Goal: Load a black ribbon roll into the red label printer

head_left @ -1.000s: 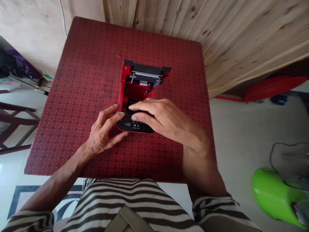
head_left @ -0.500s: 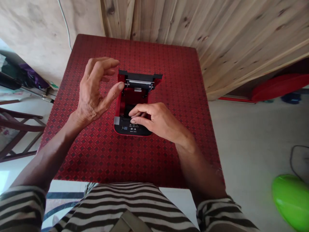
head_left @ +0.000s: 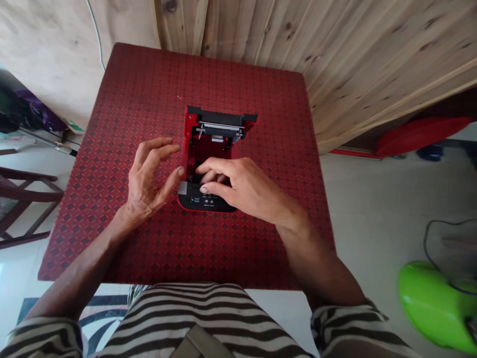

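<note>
A small red and black label printer (head_left: 188,196) sits mid-table with its lid (head_left: 222,119) raised, showing a roller and metal bar inside. My right hand (head_left: 242,184) comes over its front right side. Its fingers dip into the opening while the thumb rests on the black button panel, so the hand grips the front lip between them. Some of its fingertips are hidden in the dark well. Just left of the printer, my left hand (head_left: 151,179) hovers with fingers spread and nothing in them, the thumb tip close to the printer's left wall.
The table (head_left: 122,238) has a red patterned cover and stands by a wooden plank wall (head_left: 261,30). To the left is a dark wooden chair (head_left: 30,199). A bright green rounded object (head_left: 428,303) and a dark cable lie at the lower right.
My left hand has come down from beside the raised lid to the printer's left side. My right hand keeps nearly the same place at the front of the printer.
</note>
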`<state>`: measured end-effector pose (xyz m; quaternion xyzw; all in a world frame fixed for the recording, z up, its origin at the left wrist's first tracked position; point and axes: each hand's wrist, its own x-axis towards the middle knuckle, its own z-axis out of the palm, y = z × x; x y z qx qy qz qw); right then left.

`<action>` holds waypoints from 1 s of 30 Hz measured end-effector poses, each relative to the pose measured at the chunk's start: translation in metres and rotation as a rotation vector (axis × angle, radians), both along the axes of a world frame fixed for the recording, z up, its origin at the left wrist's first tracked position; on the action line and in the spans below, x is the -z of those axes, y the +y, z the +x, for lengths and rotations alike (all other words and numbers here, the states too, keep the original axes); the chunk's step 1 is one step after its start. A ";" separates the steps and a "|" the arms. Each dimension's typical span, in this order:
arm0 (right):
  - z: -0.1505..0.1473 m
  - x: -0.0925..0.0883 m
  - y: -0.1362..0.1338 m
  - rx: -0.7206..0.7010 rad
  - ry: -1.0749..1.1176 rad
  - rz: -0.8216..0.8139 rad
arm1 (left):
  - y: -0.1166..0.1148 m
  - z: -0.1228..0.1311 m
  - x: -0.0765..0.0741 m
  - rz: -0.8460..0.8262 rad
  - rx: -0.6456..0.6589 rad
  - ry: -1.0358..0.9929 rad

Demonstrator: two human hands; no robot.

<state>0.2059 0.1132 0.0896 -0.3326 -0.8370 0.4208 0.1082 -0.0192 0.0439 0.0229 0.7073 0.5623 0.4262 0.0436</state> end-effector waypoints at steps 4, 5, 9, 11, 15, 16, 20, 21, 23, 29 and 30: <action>0.001 0.007 0.005 0.051 0.110 -0.123 | -0.001 -0.001 0.006 0.039 0.015 -0.046; 0.002 0.009 0.006 0.063 0.138 -0.149 | -0.001 -0.002 0.007 0.040 0.019 -0.054; 0.001 0.013 0.012 0.063 0.173 -0.137 | -0.003 -0.003 0.009 0.007 0.006 -0.061; -0.001 0.013 0.013 0.042 0.148 -0.075 | -0.004 -0.003 0.009 -0.005 -0.004 -0.055; -0.004 0.013 0.011 0.054 0.172 0.067 | -0.004 -0.002 0.010 -0.020 0.001 -0.069; -0.003 0.013 0.009 0.064 0.189 0.112 | -0.004 -0.002 0.009 -0.023 0.006 -0.080; 0.000 0.015 -0.004 0.045 0.200 0.330 | 0.005 -0.004 0.001 0.013 0.037 -0.127; 0.002 0.017 -0.009 0.035 0.197 0.373 | 0.010 -0.004 -0.004 0.029 0.046 -0.132; 0.006 0.019 -0.020 0.032 0.193 0.449 | 0.023 -0.005 -0.016 0.042 0.069 -0.116; 0.015 0.025 -0.049 0.056 0.130 0.627 | 0.064 0.003 -0.046 -0.052 0.240 0.000; 0.016 0.027 -0.051 0.074 0.141 0.647 | 0.066 0.004 -0.048 -0.058 0.249 0.006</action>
